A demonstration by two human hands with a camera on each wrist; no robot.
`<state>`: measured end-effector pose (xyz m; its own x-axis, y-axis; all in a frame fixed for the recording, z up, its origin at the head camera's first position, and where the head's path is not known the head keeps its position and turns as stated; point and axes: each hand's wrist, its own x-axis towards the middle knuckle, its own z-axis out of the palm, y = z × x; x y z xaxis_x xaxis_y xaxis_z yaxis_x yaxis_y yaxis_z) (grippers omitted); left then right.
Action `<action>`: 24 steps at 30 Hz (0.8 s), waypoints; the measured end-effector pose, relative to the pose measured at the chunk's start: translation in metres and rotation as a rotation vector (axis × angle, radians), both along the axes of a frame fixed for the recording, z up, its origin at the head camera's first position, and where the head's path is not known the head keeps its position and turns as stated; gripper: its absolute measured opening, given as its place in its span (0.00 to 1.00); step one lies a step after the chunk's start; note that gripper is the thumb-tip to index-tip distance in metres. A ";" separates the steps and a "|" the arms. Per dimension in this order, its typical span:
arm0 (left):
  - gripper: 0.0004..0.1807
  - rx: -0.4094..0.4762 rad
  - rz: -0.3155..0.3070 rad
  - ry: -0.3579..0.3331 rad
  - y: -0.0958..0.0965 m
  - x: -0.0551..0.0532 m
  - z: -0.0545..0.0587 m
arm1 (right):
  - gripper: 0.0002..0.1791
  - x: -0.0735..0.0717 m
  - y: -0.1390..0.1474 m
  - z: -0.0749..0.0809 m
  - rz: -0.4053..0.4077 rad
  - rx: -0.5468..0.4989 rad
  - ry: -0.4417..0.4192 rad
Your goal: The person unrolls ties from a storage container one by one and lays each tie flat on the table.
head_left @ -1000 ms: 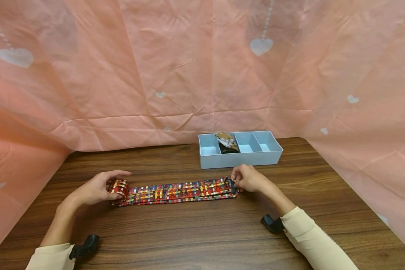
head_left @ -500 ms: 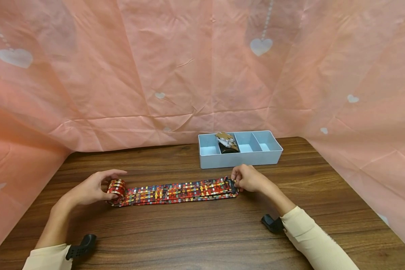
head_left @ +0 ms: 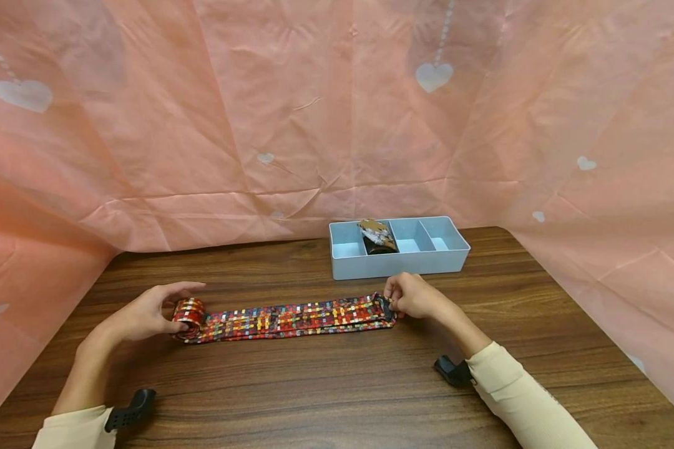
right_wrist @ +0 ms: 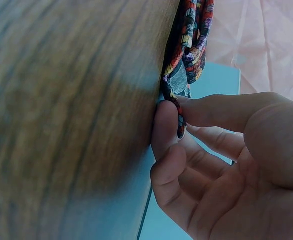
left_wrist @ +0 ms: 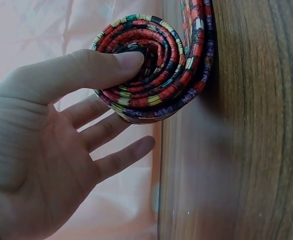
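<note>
A multicoloured patterned necktie (head_left: 297, 319) lies lengthwise across the table, its left part wound into a roll (left_wrist: 141, 65). My left hand (head_left: 140, 315) holds that roll between thumb and fingers; in the left wrist view the thumb presses on the coiled side, while the lower fingers stretch out behind. At the other end, my right hand (head_left: 418, 295) pinches the tie's tip between thumb and forefinger. The right wrist view shows this tip (right_wrist: 180, 122) in the pinch of the right hand (right_wrist: 221, 160), close to the tabletop.
A pale blue divided box (head_left: 399, 267) stands behind the tie. One of its compartments holds a rolled brown, white and black patterned cloth (head_left: 377, 237). Peach curtains (head_left: 292, 125) with hearts hang around the wooden table (head_left: 314, 393).
The left hand has shifted slightly left together with the roll, so the flat stretch reaches a little farther left. The right hand stays at the tip.
</note>
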<state>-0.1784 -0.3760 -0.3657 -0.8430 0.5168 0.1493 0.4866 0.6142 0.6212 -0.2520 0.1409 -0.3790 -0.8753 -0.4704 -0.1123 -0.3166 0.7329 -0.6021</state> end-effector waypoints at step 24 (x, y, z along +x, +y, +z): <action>0.42 -0.077 0.063 -0.088 0.004 0.002 0.002 | 0.10 0.000 0.000 0.000 0.008 -0.006 -0.001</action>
<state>-0.1764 -0.3722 -0.3639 -0.8821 0.4697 0.0357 0.3916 0.6890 0.6099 -0.2521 0.1413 -0.3787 -0.8712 -0.4784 -0.1104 -0.3219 0.7264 -0.6073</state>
